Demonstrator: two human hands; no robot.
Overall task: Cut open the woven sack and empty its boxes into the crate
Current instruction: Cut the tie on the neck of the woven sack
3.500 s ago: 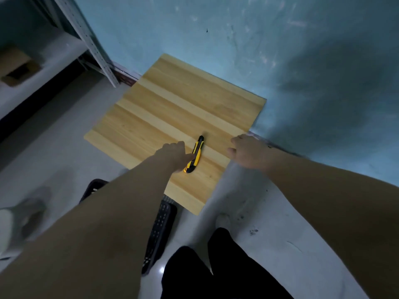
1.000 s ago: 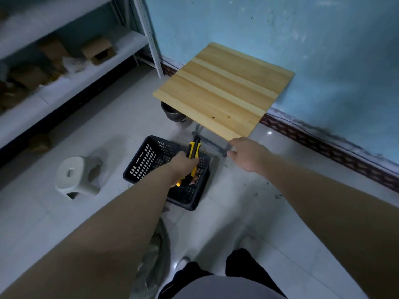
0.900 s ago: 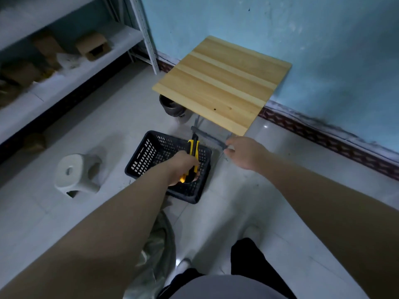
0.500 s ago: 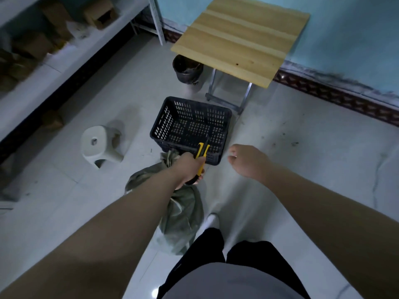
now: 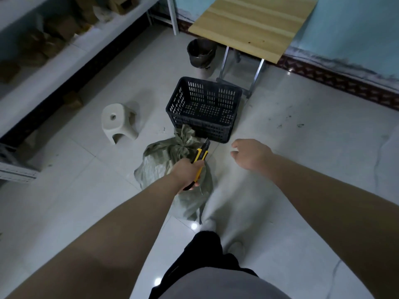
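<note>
A grey-green woven sack (image 5: 160, 162) lies on the tiled floor, its neck tied in a knot that points toward the crate. The black slotted plastic crate (image 5: 204, 107) stands just beyond it and holds nothing that I can see. My left hand (image 5: 187, 173) hovers over the sack and grips a yellow-and-black utility knife (image 5: 200, 157), tip aimed at the crate. My right hand (image 5: 251, 153) floats to the right of the sack, fingers loosely spread, holding nothing. The sack's boxes are hidden inside.
A small white stool (image 5: 118, 123) sits left of the crate. A folding wooden table (image 5: 254, 24) stands by the blue wall, with a lined bin (image 5: 201, 55) under its left edge. Metal shelving (image 5: 54, 55) with cardboard boxes runs along the left. My legs are at the bottom.
My left hand picked the knife up from the table. I stepped back and looked down, so the crate and then the sack came into view. My hands now hang over the sack.
</note>
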